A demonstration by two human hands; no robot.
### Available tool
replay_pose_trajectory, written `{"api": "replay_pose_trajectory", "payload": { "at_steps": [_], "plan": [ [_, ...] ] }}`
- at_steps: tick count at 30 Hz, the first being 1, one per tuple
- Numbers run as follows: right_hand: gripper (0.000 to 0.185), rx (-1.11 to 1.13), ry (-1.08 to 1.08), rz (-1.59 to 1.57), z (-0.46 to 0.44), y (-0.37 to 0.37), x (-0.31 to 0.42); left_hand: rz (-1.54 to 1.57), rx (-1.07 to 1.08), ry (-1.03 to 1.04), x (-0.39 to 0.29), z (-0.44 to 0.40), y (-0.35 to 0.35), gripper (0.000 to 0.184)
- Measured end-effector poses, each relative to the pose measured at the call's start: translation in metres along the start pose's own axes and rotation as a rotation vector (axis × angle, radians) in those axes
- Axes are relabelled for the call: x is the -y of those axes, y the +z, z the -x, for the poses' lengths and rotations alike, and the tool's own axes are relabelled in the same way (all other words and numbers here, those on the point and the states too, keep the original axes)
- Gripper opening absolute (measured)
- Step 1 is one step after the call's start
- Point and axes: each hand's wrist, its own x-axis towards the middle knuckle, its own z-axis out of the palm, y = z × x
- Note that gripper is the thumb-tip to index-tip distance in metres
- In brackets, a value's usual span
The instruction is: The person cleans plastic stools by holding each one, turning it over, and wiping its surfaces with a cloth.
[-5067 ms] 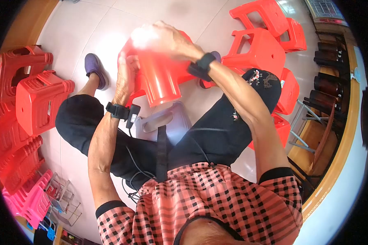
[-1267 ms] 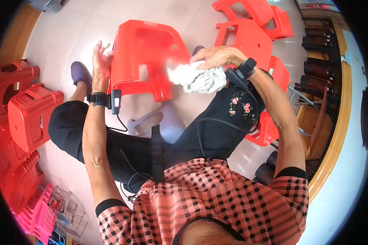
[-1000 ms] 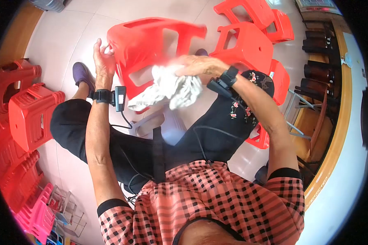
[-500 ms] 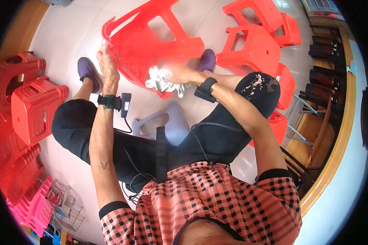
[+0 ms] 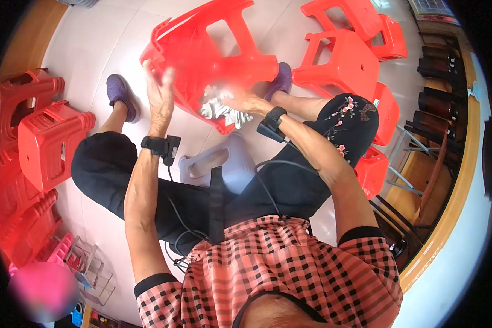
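Observation:
In front of me a red plastic stool (image 5: 191, 57) is tipped over, its ribbed underside and legs facing up. My left hand (image 5: 159, 98) is at the stool's near left edge, thumb and fingers apart; whether it touches the plastic I cannot tell. A crumpled white cloth (image 5: 227, 112) lies against the stool's underside at the near right. My right hand (image 5: 245, 103) is closed on this cloth, its fingers partly blurred. Both wrists wear black straps with small boxes and cables.
A grey-lavender stool (image 5: 238, 158) stands on the floor between my legs. More red stools (image 5: 341, 63) are at the right, and others (image 5: 54, 145) stand at the left. Dark stacked chairs (image 5: 434, 101) line the right wall. A metal rack (image 5: 93, 268) is at lower left.
The red stool has shifted slightly right in view. My left hand has moved right and its fingers have spread off the stool's edge. The right hand stays on the cloth, at the stool's underside.

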Motion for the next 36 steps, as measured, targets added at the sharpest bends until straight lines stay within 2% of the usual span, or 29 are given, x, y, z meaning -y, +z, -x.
{"api": "replay_pose_trajectory", "payload": {
  "at_steps": [2, 5, 6, 10, 12, 14, 15, 17, 19, 20, 21, 24, 25, 28, 29, 32, 33, 36],
  "plan": [
    [0.054, -0.021, -0.030, -0.019, 0.000, 0.006, 0.004, -0.237, -0.057, 0.270, 0.005, 0.010, 0.008, 0.063],
    [0.055, 0.087, 0.037, -0.014, 0.021, -0.011, 0.054, 0.112, 0.000, -0.036, 0.027, -0.003, 0.007, 0.070],
    [0.055, 0.138, 0.071, -0.003, 0.027, -0.014, 0.067, 0.258, 0.012, -0.156, 0.027, -0.006, 0.005, 0.058],
    [0.046, 0.151, 0.018, -0.139, 0.029, -0.034, 0.089, 0.322, 0.095, -0.075, 0.044, -0.015, -0.004, 0.037],
    [0.042, 0.095, -0.041, -0.061, -0.003, -0.033, 0.056, 0.376, 0.155, -0.050, 0.060, -0.012, -0.001, 0.033],
    [0.044, 0.073, -0.122, -0.011, -0.018, -0.067, 0.065, 0.467, 0.220, -0.069, 0.070, -0.008, 0.001, 0.031],
    [0.046, -0.010, -0.021, -0.034, -0.024, -0.077, 0.070, 0.467, 0.201, -0.206, 0.066, -0.007, 0.004, 0.031],
    [0.048, -0.167, 0.154, -0.045, -0.039, -0.081, 0.068, 0.475, 0.191, -0.289, 0.072, -0.003, 0.013, 0.034],
    [0.047, -0.123, 0.311, -0.047, -0.041, -0.089, 0.074, 0.496, 0.231, -0.296, 0.078, 0.004, 0.020, 0.038],
    [0.046, -0.100, 0.392, -0.049, -0.043, -0.092, 0.077, 0.388, 0.193, -0.338, 0.086, 0.007, 0.024, 0.042],
    [0.045, -0.090, 0.464, -0.111, -0.052, -0.082, 0.054, 0.364, 0.219, -0.349, 0.088, 0.008, 0.022, 0.045],
    [0.048, -0.067, 0.650, 0.086, -0.054, -0.068, 0.042, 0.296, 0.218, -0.372, 0.099, 0.014, 0.020, 0.052],
    [0.047, -0.139, 0.669, 0.132, -0.057, -0.057, 0.026, 0.272, 0.204, -0.382, 0.103, 0.016, 0.019, 0.054],
    [0.045, -0.152, 0.775, 0.144, -0.055, -0.044, 0.000, 0.233, 0.126, -0.475, 0.112, 0.020, 0.019, 0.071],
    [0.039, -0.248, 0.801, 0.188, -0.055, -0.036, -0.004, 0.166, 0.085, -0.469, 0.131, 0.024, 0.021, 0.073],
    [0.045, -0.412, 0.945, 0.138, -0.063, -0.019, -0.002, 0.107, 0.119, -0.565, 0.130, 0.025, 0.026, 0.072],
    [0.054, -0.396, 0.921, 0.042, -0.068, -0.012, -0.001, 0.120, 0.125, -0.564, 0.128, 0.027, 0.027, 0.067],
    [0.062, -0.489, 0.747, 0.165, -0.095, 0.064, -0.040, 0.103, 0.154, -0.543, 0.125, 0.028, 0.027, 0.059]
  ]
}}
